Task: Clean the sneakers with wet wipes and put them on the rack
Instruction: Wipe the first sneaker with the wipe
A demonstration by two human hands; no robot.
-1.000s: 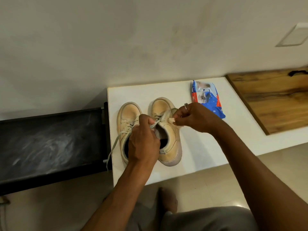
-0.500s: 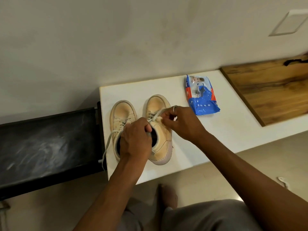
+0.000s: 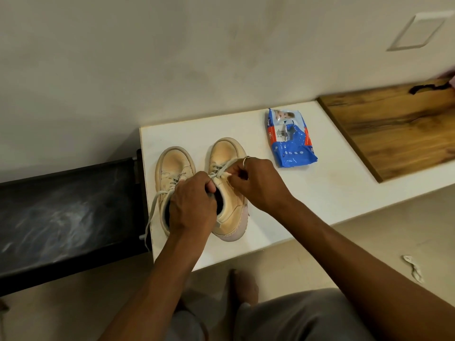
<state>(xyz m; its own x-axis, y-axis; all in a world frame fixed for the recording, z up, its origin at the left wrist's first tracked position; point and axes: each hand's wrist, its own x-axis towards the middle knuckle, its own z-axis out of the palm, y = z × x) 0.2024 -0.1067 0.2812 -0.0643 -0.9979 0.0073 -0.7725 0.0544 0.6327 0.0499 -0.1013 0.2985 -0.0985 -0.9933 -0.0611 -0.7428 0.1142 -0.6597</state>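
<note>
Sneakers [image 3: 227,153]: tan uppers matt, leather-like, lightly scuffed; sole rims pale, smooth, rubber-like; laces [image 3: 151,212] woven cloth, dull grey. Wipes pack [image 3: 290,143]: thin plastic film, glossy, crinkled, catching highlights; ring [image 3: 246,159] shiny metal. Table top [image 3: 320,193] white, smooth, matt; board [image 3: 394,126] wood, dark grain, low sheen; black rack [image 3: 61,207] matt with chalky pale smears; wall [image 3: 172,57] matt plaster, faintly smudged; floor [image 3: 369,242] smooth, slight gloss.
</note>
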